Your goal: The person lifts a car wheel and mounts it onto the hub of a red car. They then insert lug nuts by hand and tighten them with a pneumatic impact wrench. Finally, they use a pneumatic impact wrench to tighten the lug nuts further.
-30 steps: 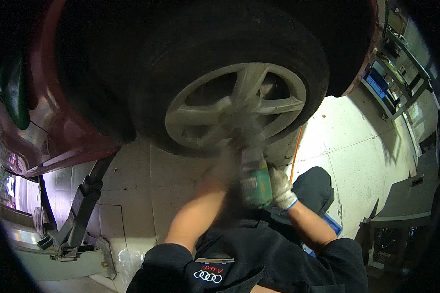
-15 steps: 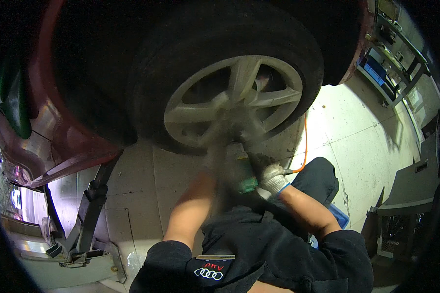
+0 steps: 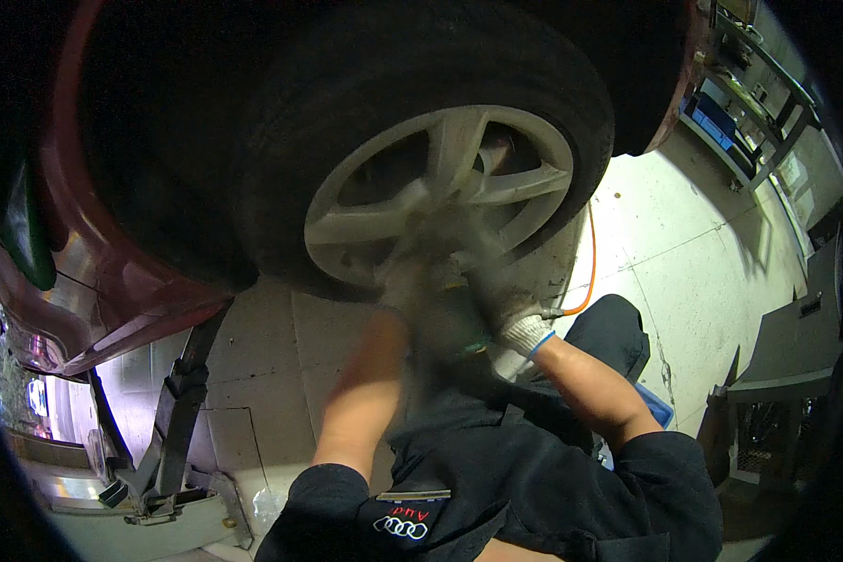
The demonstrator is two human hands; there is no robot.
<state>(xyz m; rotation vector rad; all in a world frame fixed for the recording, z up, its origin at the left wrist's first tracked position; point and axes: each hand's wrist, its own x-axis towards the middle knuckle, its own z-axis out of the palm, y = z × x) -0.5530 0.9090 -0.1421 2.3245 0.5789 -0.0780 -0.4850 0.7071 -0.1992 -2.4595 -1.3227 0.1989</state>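
Note:
In front of me a silver five-spoke wheel (image 3: 525,185) with a black tire (image 3: 585,140) is mounted on a dark red car. A dark green air impact wrench (image 3: 459,328) points up at the middle of the wheel, its front end lost in a grey smear. My right hand (image 3: 523,323), in a white knit glove with a blue cuff edge, is closed round the wrench's handle. From that hand an orange air hose (image 3: 592,267) leads off. My left hand (image 3: 405,288) is up by the lower rim, beside the wrench's front end; its fingers are blurred.
The car's red body panel (image 3: 150,304) curves down at the left, above a dark lift arm (image 3: 183,393). A metal shelf with blue bins (image 3: 717,122) stands far right, and a grey cabinet (image 3: 787,337) lies nearer. A blue object (image 3: 654,405) rests beside my right elbow.
The wheel sits slightly farther left and lower in view. Both hands stay near the same places at the wheel, the right one still on the wrench.

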